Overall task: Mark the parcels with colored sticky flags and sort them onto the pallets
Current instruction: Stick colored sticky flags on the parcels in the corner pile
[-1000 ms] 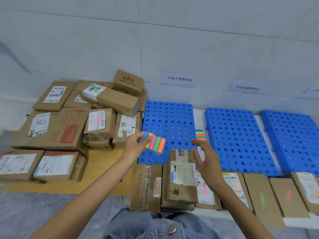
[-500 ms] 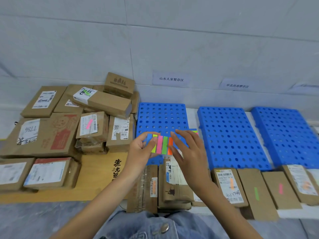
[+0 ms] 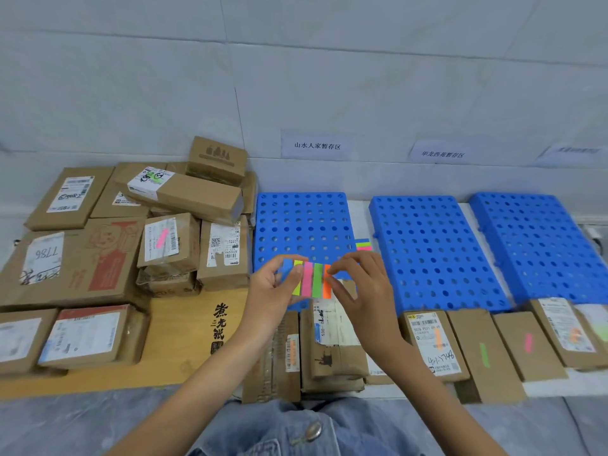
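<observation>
Left hand: you hold the flag pad, thumb across its near edge.
Right hand: you pinch the orange flag, the strip nearest it.

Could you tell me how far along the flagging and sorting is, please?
Done: three front-row parcels carry an orange flag, a green flag and a pink flag. In hand: the left hand holds the flag pad while the right hand pinches its orange strip. Left: most of the left pile shows no flag, and no parcel sits on the blue pallets yet.
</observation>
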`<action>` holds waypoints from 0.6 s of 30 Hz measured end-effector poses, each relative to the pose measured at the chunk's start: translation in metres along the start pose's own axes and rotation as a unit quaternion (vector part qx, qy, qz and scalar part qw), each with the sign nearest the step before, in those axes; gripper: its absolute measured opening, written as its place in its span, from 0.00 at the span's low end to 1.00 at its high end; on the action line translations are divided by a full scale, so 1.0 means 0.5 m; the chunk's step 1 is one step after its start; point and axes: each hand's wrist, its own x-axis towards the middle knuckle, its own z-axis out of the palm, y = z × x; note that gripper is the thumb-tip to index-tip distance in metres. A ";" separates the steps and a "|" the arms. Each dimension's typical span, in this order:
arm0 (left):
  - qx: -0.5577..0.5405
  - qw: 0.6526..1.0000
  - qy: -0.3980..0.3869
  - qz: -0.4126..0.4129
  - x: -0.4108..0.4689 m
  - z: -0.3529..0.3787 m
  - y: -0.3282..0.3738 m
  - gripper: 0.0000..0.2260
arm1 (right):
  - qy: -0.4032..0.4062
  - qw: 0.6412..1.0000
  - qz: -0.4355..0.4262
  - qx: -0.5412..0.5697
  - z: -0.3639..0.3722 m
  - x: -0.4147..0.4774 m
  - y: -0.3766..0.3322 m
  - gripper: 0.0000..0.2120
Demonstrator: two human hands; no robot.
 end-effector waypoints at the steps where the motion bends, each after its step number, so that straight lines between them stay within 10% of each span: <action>1: 0.002 1.000 0.002 -0.006 0.001 0.000 -0.001 0.05 | -0.006 1.000 0.009 0.015 0.000 0.002 0.000 0.03; 9: -0.110 0.976 -0.026 -0.188 0.019 0.000 -0.013 0.08 | -0.025 0.999 0.021 0.038 0.013 -0.004 -0.006 0.06; 18: -0.003 0.992 0.036 -0.124 0.052 0.007 -0.037 0.09 | -0.111 0.985 0.093 0.098 0.007 -0.023 -0.003 0.03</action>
